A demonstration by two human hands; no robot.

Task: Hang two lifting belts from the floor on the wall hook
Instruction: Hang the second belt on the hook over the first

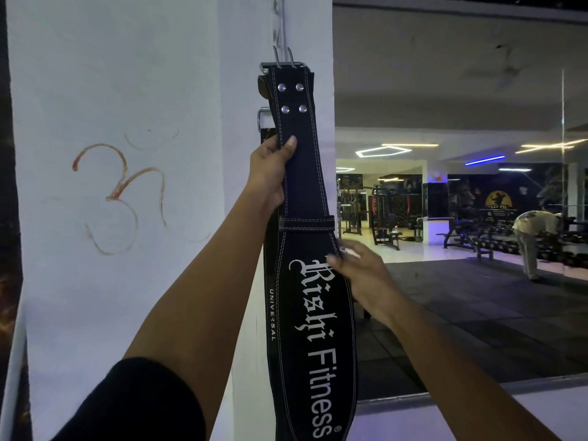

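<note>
A black lifting belt (313, 313) with white "Rishi Fitness" lettering hangs down the white pillar, its buckle end up at the metal wall hook (282, 55). Behind it a second black belt (270, 313) marked "UNIVERSAL" shows along the left edge, with its own buckle (261, 117) lower than the first. My left hand (270, 173) grips the narrow upper strap of the front belt, thumb on its face. My right hand (359, 275) is at the belt's right edge with fingers spread, touching or just off it.
The white pillar (127, 90) carries a faded orange painted symbol (119, 192). To the right a large wall mirror (461, 218) reflects gym machines, dark floor mats and a person bending over (531, 237). A white ledge (445, 409) runs below the mirror.
</note>
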